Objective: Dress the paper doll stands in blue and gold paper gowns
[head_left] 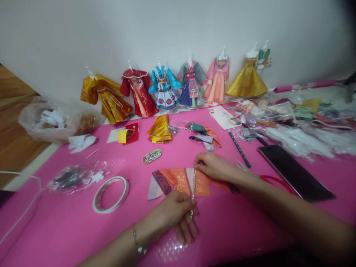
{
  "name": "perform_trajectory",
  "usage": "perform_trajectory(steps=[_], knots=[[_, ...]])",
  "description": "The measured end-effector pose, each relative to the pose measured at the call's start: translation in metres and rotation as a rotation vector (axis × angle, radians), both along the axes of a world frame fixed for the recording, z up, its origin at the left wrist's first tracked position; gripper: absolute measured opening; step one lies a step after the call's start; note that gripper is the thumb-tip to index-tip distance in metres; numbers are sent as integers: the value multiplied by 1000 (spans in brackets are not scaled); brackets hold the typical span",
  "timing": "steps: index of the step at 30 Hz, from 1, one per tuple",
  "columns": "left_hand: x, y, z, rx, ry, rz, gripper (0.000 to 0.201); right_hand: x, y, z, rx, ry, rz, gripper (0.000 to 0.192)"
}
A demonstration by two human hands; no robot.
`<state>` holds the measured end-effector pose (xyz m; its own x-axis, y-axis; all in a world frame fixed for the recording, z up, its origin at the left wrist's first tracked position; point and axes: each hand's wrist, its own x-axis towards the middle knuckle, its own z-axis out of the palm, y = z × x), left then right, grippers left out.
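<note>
An orange doll garment [182, 178] with a purple patterned cuff lies spread flat on the pink table cover. Down the garment's front runs a narrow, shiny decorative trim [194, 183]. My right hand [210, 165] pinches the trim's upper end at the garment's top edge. Lower down, my left hand [182, 213] grips the trim between thumb and forefinger, its other fingers extended over the cover. A short tail of trim hangs past the left fingers. My right forearm hides part of the garment's right sleeve.
A roll of tape [96, 200] lies left of the garment. To the right are a black phone [296, 172], red-handled scissors [278, 181] and a dark pen [239, 148]. Doll outfits on stands, including a blue one [164, 85], line the wall. Plastic bags [300, 141] crowd the right.
</note>
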<state>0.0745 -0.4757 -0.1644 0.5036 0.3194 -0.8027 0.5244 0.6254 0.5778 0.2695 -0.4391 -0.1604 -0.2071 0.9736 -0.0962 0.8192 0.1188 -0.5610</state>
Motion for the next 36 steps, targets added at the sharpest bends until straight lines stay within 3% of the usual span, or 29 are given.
perform_trajectory(steps=[10, 18, 36], knots=[[-1, -1, 0, 12, -9, 3, 27, 1, 1, -1, 16, 17, 17, 13], [-6, -5, -6, 31, -53, 9, 8, 6, 0, -3, 42, 48, 21, 13], [-24, -21, 9, 188, -147, 99, 30, 11, -17, 16, 114, 286, -5, 15]])
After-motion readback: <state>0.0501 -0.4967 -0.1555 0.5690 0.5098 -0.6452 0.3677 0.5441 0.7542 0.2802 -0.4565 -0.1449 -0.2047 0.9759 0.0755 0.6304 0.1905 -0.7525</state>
